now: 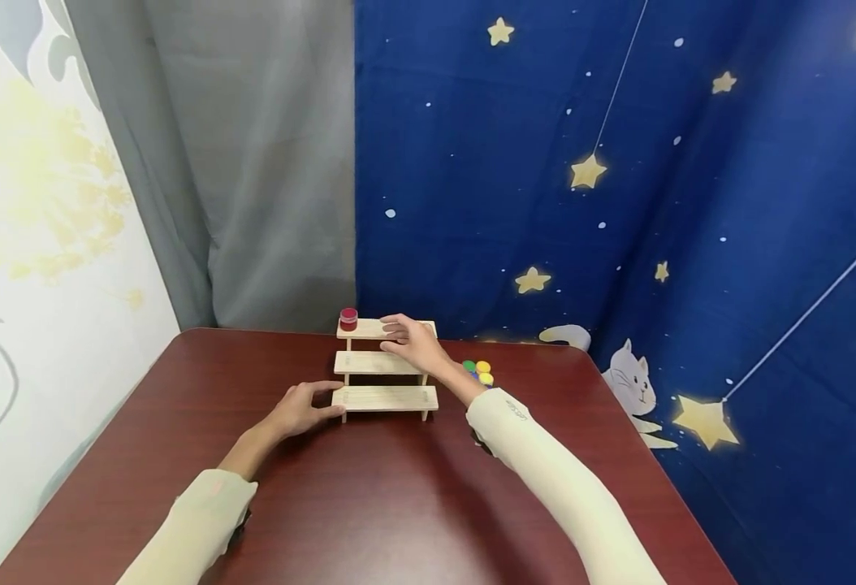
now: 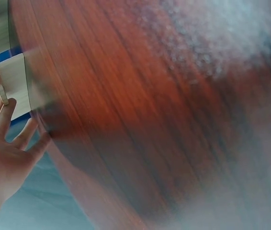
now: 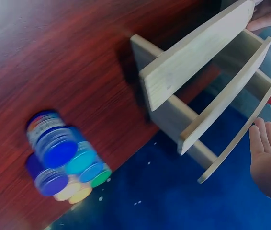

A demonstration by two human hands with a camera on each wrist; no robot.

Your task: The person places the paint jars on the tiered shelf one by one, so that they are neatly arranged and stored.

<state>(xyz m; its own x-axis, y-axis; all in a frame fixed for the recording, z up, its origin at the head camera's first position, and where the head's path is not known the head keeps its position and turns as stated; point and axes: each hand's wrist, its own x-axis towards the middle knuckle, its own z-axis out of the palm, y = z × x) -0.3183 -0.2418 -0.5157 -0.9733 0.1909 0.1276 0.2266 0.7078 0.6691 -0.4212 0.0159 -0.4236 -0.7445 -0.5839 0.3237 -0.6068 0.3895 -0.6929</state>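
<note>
- Left hand pinches the left end of the lowest step of the wooden stand.
- Right hand, fingers loosely extended, empty, near the top step.
- Red jar on that step.
- Other jars on the tabletop, right of the stand.

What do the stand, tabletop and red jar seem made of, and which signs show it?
Stand: pale, matte wood, probably unvarnished; faint grain shows.
Tabletop: reddish-brown, glossy wood or wood-look laminate; streaked grain, bright reflections.
Red jar: apparently clear plastic or glass; red shows through its wall.
</note>
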